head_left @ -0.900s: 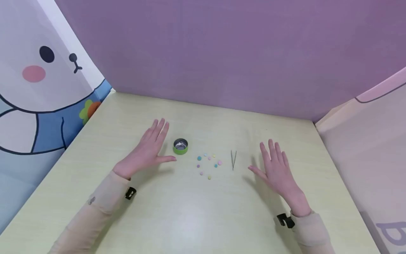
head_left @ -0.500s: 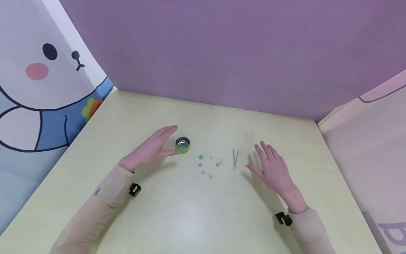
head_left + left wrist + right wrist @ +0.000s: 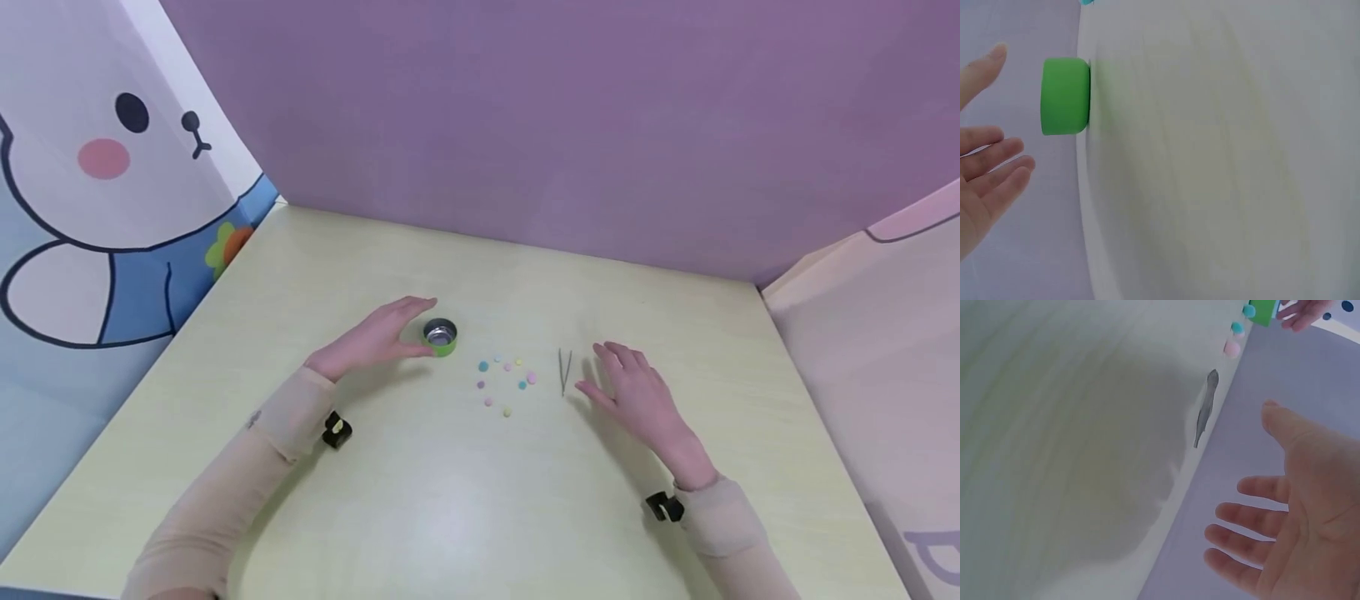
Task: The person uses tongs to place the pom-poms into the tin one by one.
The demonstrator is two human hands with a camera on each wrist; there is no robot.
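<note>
My left hand (image 3: 378,335) is beside a small green bowl (image 3: 444,350) with a shiny metal inside, thumb and fingers spread apart around its left side. In the left wrist view a gap shows between those fingers and the green bowl (image 3: 1065,96). A pair of metal tweezers (image 3: 564,373) lies on the table with its two arms splayed. Just right of it hovers my right hand (image 3: 641,402), fingers slightly bent and holding nothing. The right wrist view shows the tweezers (image 3: 1207,407) beyond the thumb.
Several small pompoms (image 3: 531,378) in pink, blue, yellow and purple lie scattered between bowl and tweezers on the pale wooden table (image 3: 450,492). A purple panel (image 3: 525,125) rises at the back, and a cartoon-printed panel (image 3: 60,217) stands at left.
My left hand has moved right to the bowl and its fingers have bent from a flat spread. My right hand has come closer to the tweezers, its fingers bending slightly. The camera view has shifted slightly.
</note>
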